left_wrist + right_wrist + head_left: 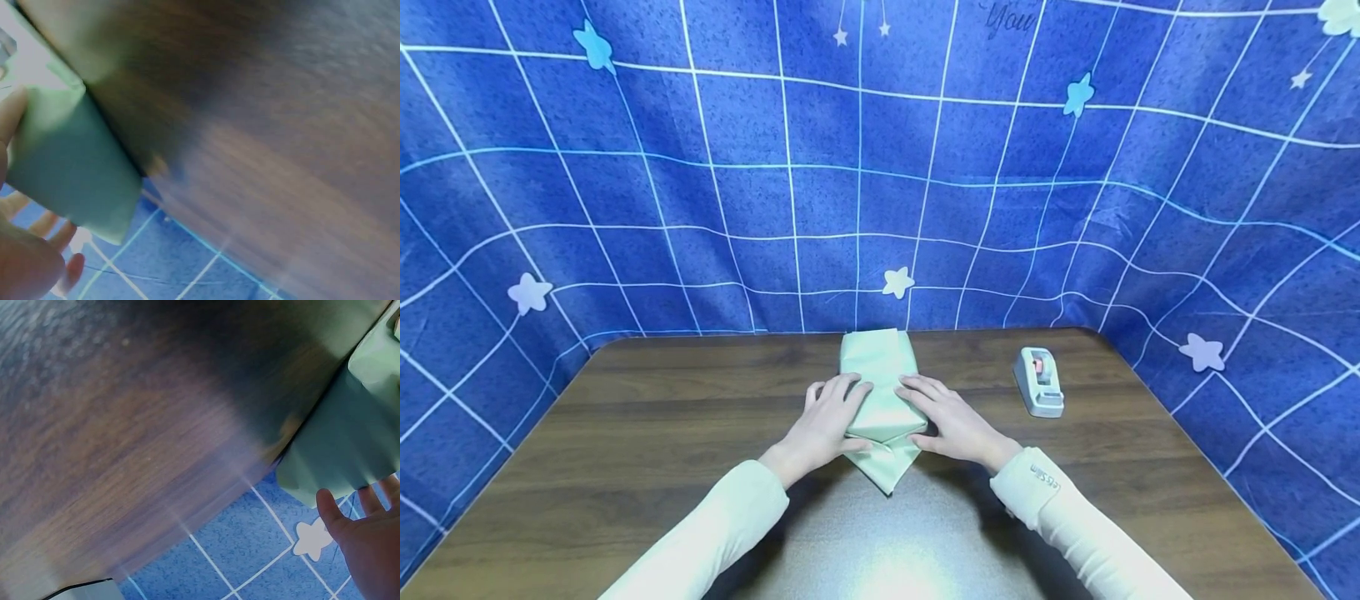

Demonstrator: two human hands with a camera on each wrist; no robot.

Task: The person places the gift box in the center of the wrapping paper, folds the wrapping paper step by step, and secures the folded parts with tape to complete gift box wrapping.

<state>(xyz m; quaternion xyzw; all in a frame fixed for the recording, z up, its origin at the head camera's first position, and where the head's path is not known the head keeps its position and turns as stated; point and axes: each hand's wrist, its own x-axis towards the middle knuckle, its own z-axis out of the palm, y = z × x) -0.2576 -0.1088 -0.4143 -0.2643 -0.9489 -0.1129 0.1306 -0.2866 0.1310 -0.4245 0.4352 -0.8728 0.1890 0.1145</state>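
In the head view, a box-shaped package [880,404] wrapped in pale green paper lies on the table. At its near end the paper forms a pointed flap [889,468] toward the person. My left hand [822,425] is at its left edge, fingers over the top and thumb at the folded end. On the opposite side my right hand [958,423] mirrors this, fingers on the top edge and thumb near the flap. Both hands press with extended fingers. The wrist views show the package's smooth sides [78,162] and part of each hand; the package's underside is hidden.
A white tape dispenser [1040,392] with a small roll stands to the right of the package. The brown wooden table [685,408] reaches back to a blue curtain [737,200] with a grid and stars, which also hangs along the sides.
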